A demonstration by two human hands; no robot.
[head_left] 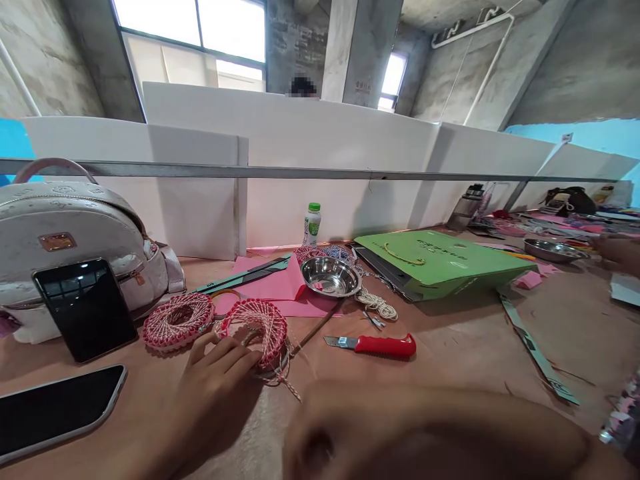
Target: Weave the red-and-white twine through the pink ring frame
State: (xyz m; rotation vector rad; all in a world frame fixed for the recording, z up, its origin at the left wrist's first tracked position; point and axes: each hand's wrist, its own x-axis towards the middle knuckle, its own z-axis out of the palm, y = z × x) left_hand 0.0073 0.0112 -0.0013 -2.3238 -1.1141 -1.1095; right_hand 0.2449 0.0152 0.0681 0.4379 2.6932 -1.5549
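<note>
My left hand point(215, 377) lies on the brown table with its fingers closed on the near edge of a ring wrapped in pink and white string point(257, 330). Loose string ends trail from the ring toward me. A second wrapped ring point(177, 320) lies just left of it. My right hand or forearm point(430, 433) is a large blur very close to the camera at the bottom; its fingers cannot be made out. A red utility knife point(375, 345) lies to the right of the ring, blade out.
A steel bowl point(330, 275) sits on pink paper point(275, 280), with a white cord bundle point(379, 305) and a small bottle point(313, 225) nearby. A green paper bag point(440, 261) lies to the right. A white backpack point(75, 233) props one phone point(85, 308); another phone point(55, 410) lies flat. Another person's hand point(620, 252) is at the far right.
</note>
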